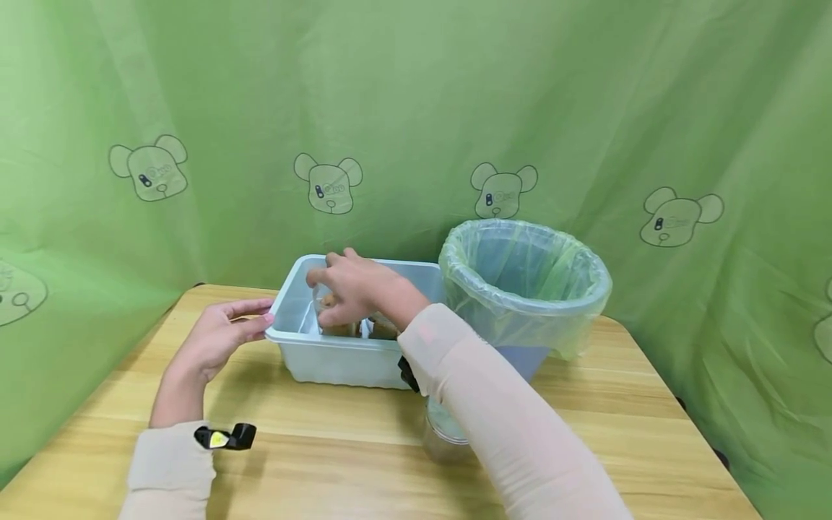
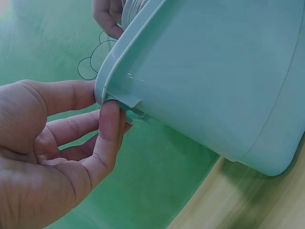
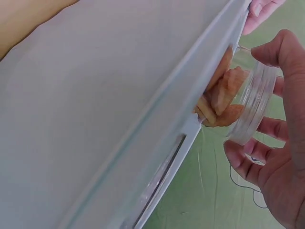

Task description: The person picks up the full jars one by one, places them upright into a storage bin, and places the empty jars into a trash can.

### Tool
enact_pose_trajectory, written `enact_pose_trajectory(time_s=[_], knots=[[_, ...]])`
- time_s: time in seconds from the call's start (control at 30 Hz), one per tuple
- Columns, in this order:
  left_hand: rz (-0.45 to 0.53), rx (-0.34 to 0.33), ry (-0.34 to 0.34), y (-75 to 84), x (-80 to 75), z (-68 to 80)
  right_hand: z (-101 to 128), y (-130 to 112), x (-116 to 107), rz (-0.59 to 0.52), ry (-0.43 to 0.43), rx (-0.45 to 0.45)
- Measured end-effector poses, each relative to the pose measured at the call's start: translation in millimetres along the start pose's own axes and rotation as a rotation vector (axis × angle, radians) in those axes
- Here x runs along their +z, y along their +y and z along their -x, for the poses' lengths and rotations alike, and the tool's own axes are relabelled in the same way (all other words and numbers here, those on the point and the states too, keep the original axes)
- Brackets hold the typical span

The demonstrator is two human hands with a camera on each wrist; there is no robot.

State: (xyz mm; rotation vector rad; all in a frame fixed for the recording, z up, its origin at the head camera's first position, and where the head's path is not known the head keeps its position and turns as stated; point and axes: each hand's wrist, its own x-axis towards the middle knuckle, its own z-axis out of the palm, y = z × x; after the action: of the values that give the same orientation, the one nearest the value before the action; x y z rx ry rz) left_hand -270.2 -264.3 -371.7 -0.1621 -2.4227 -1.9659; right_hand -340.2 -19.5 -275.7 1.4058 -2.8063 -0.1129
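left hand (image 1: 224, 334) pinches pale-blue plastic tub (image 1: 344, 363) by its rim, right hand (image 1: 354, 287) curls wide round clear jar (image 3: 256, 102) inside, which might drop if the fingertip hold slips.

head: bright, soft shadows on tabletop (image 1: 325, 462) | left wrist: dimmer | right wrist: tub wall (image 3: 95, 109) seemingly blurred

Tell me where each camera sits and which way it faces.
Head: worn on the head, facing forward and down at the pale blue rectangular plastic bin; left hand, right hand and cream fabric sleeves show.
Left wrist: worn there, facing the bin's outer wall; the left hand pinches its rim, right fingers show beyond.
Right wrist: worn there, facing the bin's side and the clear round jar the right hand grips; left fingertips show.
Both wrist views share the bin and both hands.
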Motion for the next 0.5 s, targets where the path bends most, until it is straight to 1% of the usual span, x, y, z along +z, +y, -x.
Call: enact_pose_trajectory(time_s=[0.13, 0.5], knots=[[-0.004, 0.001, -0.003, 0.8, 1.2, -0.3, 0.1, 0.2, 0.9, -0.004, -0.008, 0.007], [-0.001, 0.008, -0.004, -0.5, 0.0, -1.0, 1.6, -3.1, 3.8, -0.008, -0.019, 0.085]])
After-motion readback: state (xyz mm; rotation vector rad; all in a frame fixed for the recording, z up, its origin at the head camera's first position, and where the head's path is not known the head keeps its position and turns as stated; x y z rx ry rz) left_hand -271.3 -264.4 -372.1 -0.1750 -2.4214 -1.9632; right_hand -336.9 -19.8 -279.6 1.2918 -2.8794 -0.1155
